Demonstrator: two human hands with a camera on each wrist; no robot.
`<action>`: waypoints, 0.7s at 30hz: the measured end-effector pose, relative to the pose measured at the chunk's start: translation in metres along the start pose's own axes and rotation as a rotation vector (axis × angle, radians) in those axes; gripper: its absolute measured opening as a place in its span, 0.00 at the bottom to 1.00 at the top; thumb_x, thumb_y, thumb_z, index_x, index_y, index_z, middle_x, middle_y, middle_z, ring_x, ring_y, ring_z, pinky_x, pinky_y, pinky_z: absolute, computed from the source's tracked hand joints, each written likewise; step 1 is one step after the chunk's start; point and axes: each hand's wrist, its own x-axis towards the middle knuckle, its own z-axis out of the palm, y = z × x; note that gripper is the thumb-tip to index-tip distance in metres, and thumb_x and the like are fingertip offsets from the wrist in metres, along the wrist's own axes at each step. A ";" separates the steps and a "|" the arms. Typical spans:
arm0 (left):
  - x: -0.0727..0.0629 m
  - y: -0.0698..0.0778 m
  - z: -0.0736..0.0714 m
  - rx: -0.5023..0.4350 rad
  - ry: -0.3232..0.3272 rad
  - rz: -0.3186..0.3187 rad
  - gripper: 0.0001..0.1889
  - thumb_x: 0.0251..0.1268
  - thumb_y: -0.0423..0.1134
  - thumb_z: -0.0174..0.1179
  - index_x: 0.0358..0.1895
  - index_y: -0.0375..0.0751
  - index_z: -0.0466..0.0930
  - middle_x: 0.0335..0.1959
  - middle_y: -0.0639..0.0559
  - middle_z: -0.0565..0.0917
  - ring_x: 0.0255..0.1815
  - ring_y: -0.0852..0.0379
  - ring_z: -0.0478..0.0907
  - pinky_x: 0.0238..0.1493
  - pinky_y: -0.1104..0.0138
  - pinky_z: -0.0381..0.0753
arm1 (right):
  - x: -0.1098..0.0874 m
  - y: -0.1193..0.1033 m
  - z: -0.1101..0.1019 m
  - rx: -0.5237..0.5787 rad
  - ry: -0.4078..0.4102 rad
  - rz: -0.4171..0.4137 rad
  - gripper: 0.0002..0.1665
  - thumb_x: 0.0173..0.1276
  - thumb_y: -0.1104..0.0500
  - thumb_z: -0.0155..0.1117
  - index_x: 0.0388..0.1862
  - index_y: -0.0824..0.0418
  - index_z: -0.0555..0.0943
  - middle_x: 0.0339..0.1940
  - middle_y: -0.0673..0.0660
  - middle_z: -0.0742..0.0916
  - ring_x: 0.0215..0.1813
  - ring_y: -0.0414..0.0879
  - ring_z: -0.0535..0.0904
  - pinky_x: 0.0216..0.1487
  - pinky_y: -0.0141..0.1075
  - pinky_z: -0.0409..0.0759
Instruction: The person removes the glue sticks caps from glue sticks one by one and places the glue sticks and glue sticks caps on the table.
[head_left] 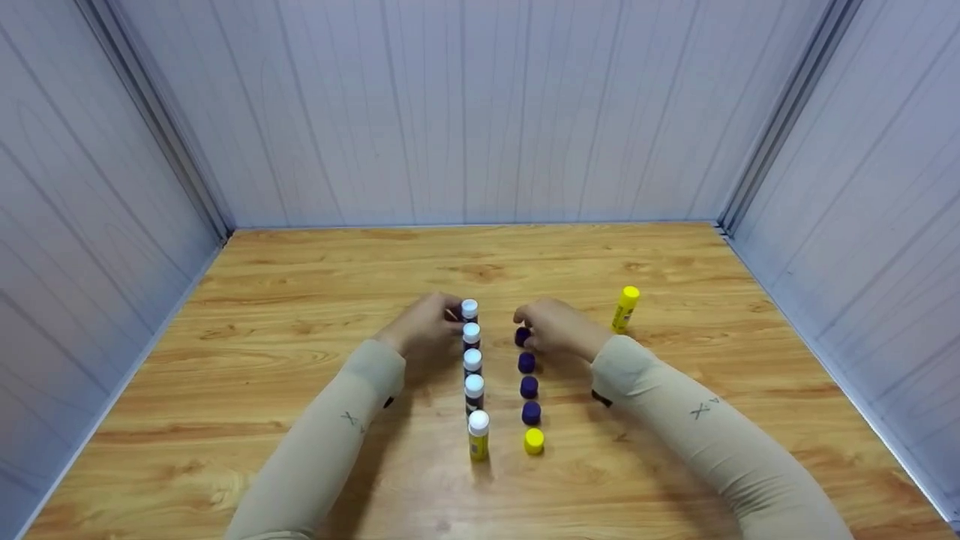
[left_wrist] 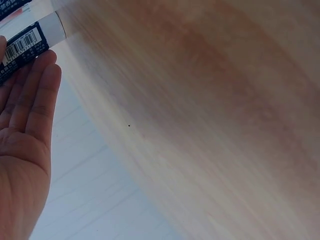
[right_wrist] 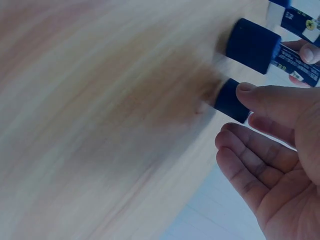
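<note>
In the head view, a row of uncapped glue sticks with white tops runs toward me: several dark blue ones and a yellow one (head_left: pixel 478 436) nearest. My left hand (head_left: pixel 426 324) holds the farthest dark blue glue stick (head_left: pixel 469 309), whose barcode label shows in the left wrist view. To the right, a matching row of caps stands on the table: several dark blue caps (head_left: pixel 529 387) and a yellow cap (head_left: pixel 533 441) at the near end. My right hand (head_left: pixel 562 328) pinches the farthest dark blue cap (right_wrist: pixel 231 101) between thumb and index finger; its other fingers are loosely bent.
A yellow glue stick (head_left: pixel 625 309) with its yellow cap on stands behind my right forearm. The wood-grain table (head_left: pixel 262 300) is bounded by pale panelled walls (head_left: pixel 495 112) at the back and both sides.
</note>
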 end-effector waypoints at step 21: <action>0.002 -0.001 -0.001 -0.005 0.011 -0.027 0.09 0.76 0.33 0.67 0.54 0.42 0.91 0.50 0.48 0.91 0.56 0.49 0.86 0.66 0.54 0.85 | -0.037 0.044 -0.077 0.008 0.081 0.109 0.28 0.77 0.61 0.71 0.71 0.71 0.80 0.71 0.70 0.84 0.72 0.67 0.81 0.72 0.61 0.81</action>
